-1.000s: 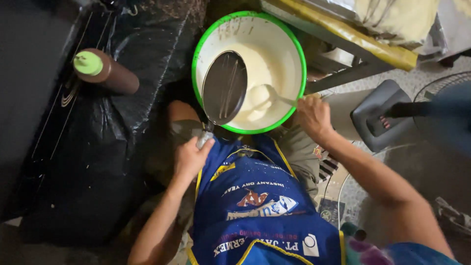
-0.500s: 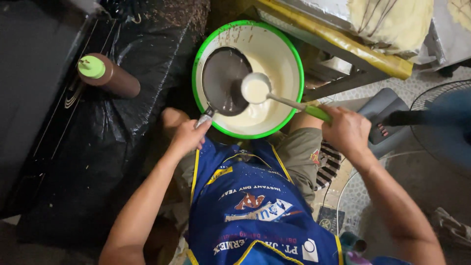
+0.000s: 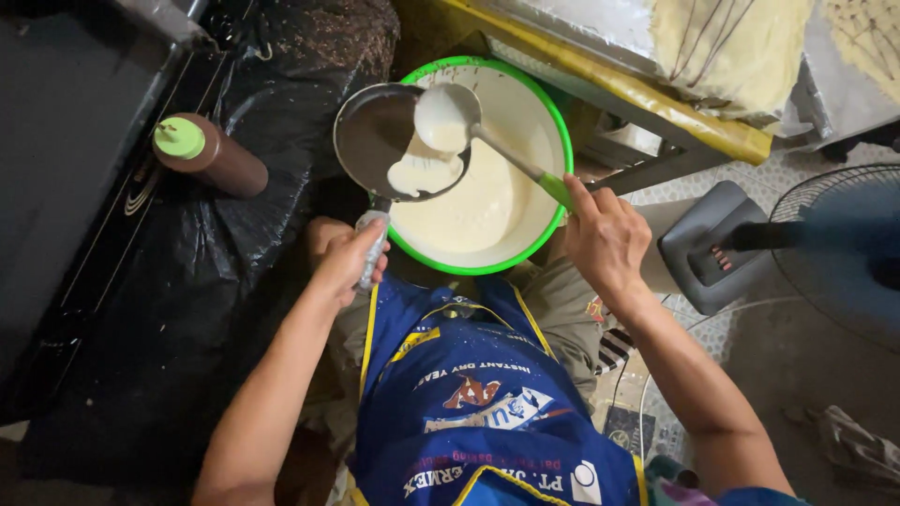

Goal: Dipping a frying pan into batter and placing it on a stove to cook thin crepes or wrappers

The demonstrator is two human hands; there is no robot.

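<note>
- Pan [image 3: 380, 141]: a small dark round frying pan held out over the rim of the green-edged basin [image 3: 553, 131], at about ten o'clock of the basin. It sits roughly level, with a pool of pale batter [image 3: 417, 175] lying on the side nearest the person.
- Left hand [image 3: 345, 258]: fingers closed round the pan's light-coloured handle [image 3: 372, 245], which runs from the pan's six o'clock edge down toward the person's apron [image 3: 469, 394].
- Right hand [image 3: 605, 234]: fingers closed round the green end of the ladle [image 3: 445, 117]. The bowl of the ladle is tipped over the pan and shows batter inside.
- Basin contents: a large quantity of the same pale batter, filling the lower part of the basin, beneath and to four o'clock of the pan.
- Handling judgement, pan: stiff metal and probably light enough for one hand, but the load is liquid and will run with any tilt. The handle is the only sound place to hold; the rim and face look wet and slippery.
- Handling judgement, ladle: rigid with a long thin stem. It is best held at the green end, well away from the wet bowl.
- Surroundings: a brown squeeze bottle [image 3: 211, 155] with a green cap lies at nine o'clock of the pan on black plastic sheeting [image 3: 169, 309]. A grey fan base [image 3: 708, 248] stands on the floor at three o'clock of the right hand. A yellow-edged desk [image 3: 647, 103] with pale thin sheets stacked on it sits at one o'clock of the basin.
</note>
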